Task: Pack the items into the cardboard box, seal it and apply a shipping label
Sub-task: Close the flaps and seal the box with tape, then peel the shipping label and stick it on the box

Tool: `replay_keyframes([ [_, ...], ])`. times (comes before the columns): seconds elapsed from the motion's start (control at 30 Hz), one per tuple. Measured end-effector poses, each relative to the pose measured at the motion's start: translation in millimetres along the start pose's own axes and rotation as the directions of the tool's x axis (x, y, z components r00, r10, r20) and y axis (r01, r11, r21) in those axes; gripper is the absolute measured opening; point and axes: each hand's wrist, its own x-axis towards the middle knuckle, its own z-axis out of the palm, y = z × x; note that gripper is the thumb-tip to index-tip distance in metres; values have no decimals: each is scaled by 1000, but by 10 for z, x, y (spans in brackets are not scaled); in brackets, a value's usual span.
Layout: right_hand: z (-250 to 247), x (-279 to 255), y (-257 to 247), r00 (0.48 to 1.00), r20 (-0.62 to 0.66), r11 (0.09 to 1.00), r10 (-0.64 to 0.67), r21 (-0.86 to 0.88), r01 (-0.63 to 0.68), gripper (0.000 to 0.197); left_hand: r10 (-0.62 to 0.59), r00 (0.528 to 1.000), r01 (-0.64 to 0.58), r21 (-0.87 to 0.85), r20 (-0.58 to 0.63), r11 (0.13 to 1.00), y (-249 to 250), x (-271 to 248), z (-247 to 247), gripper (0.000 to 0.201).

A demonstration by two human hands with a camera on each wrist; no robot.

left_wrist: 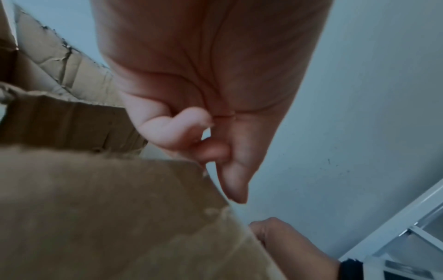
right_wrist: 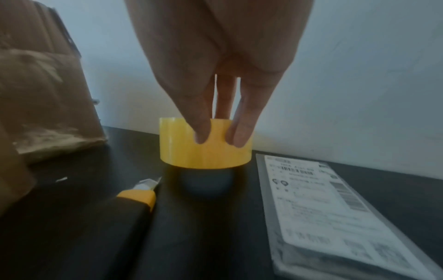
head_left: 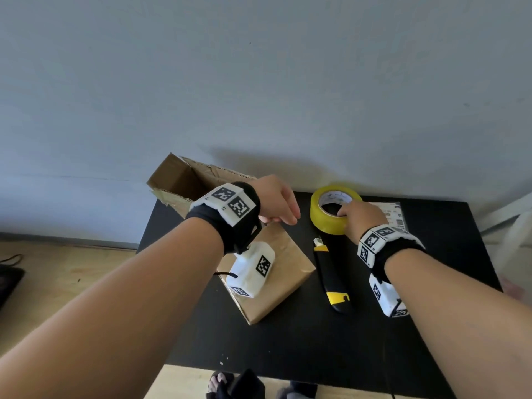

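The cardboard box (head_left: 276, 254) lies on the black table (head_left: 288, 335), its near flap folded down and a far flap (head_left: 178, 177) standing up. My left hand (head_left: 282, 211) sits at the folded flap's far corner, fingers curled at its edge (left_wrist: 210, 151); the box (left_wrist: 95, 208) fills the lower left of that view. My right hand (head_left: 349, 218) grips the yellow tape roll (head_left: 325, 223), fingers on its outer side (right_wrist: 215, 136). The roll (right_wrist: 203, 155) hangs just above the table. What the box contains is hidden.
A black-and-yellow utility knife (head_left: 331, 272) lies between box and tape, blade tip out (right_wrist: 136, 204). The shipping label in a clear sleeve (head_left: 395, 214) lies flat at the far right (right_wrist: 335, 208). The wall stands directly behind the table. A white frame (head_left: 512, 226) stands at the right.
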Motion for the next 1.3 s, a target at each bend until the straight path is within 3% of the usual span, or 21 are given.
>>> replay_keyframes([
  [0.1, 88, -18, -4, 1000, 22, 998, 14, 53, -15, 44, 10, 1000, -11, 53, 22, 999, 20, -8, 12, 8],
  [0.2, 160, -68, 75, 996, -72, 981, 43, 190, -29, 44, 5, 989, -9, 26, 150, 1000, 42, -40, -13, 16],
  [0.3, 180, -121, 256, 975, -182, 967, 125, 242, -79, 32, 22, 963, -31, 30, 269, 999, 58, -69, -35, 21],
  [0.37, 217, -166, 413, 971, -138, 963, 194, 218, -161, 24, 17, 954, -50, 105, 300, 993, 75, -68, -32, 21],
  [0.47, 344, -219, 605, 951, -39, 934, 306, 207, -292, 31, -6, 962, -30, 125, 274, 992, 81, -48, -47, 15],
  [0.6, 528, -233, 751, 889, 78, 854, 452, 252, -456, 53, -27, 990, 12, 113, 137, 993, 34, -57, -72, 11],
  [0.7, 584, -214, 775, 853, 141, 816, 502, 250, -521, 51, -51, 994, 39, 120, 96, 992, 32, -62, -68, 13],
  [0.93, 609, -235, 663, 841, 198, 849, 504, 69, -525, 51, -110, 990, 81, 271, 93, 959, 150, -50, -105, 16],
  [1.03, 562, -300, 619, 885, 26, 882, 465, 74, -466, 43, -111, 987, 80, 247, 112, 966, 147, -39, -90, 16],
  [1.1, 468, -323, 563, 928, -100, 922, 360, 192, -337, 28, -104, 990, 79, 234, 96, 969, 147, -42, -88, 16],
  [1.13, 404, -331, 515, 950, -100, 923, 297, 285, -258, 19, -94, 994, 77, 232, 63, 970, 153, -49, -87, 17],
  [1.2, 263, -347, 381, 983, -19, 860, 181, 488, -149, 13, -76, 997, 80, 301, -24, 950, 205, -80, -85, 23],
  [1.3, -2, -430, 135, 981, 191, 598, 40, 782, -176, 35, -88, 990, 132, 495, -113, 859, 297, -150, -40, 43],
])
